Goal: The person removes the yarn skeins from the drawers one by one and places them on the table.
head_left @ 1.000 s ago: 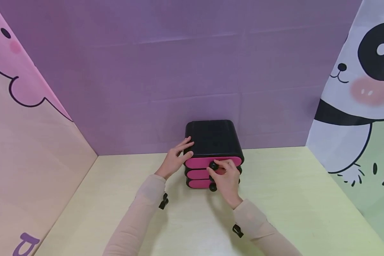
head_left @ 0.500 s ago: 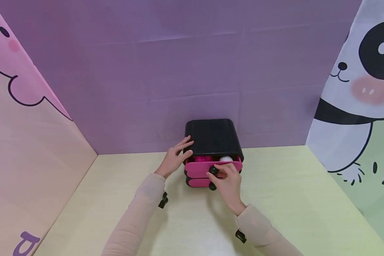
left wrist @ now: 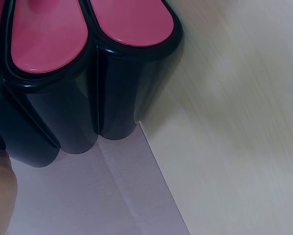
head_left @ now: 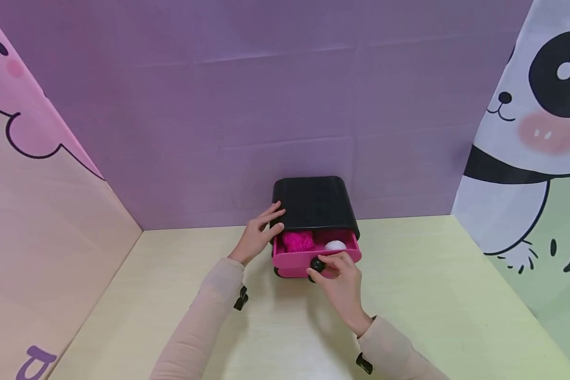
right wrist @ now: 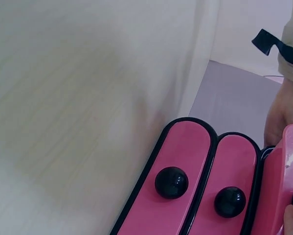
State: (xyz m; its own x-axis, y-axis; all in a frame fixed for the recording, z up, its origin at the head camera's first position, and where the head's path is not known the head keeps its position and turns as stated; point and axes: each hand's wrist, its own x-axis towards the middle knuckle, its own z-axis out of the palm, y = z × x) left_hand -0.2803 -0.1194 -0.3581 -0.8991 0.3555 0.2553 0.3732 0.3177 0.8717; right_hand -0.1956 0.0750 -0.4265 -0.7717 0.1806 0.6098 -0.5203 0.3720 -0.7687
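Facing a part-hidden white ball (head_left: 335, 245), right fingers (head_left: 331, 260) pinch the knob (head_left: 317, 264); left fingers (head_left: 274, 215) touch cabinet (head_left: 316, 203), extended.

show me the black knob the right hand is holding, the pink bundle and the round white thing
Black knob (head_left: 317, 264), head view, its front.
Pink bundle (head_left: 298, 241), head view, its middle.
Round white thing (head_left: 335, 245), head view, its visible top.

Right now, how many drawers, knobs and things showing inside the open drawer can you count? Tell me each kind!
Pink drawers: 3
Round black knobs: 3
Bright pink yarn-like bundle: 1
White rounded thing, partly hidden: 1
Total: 8
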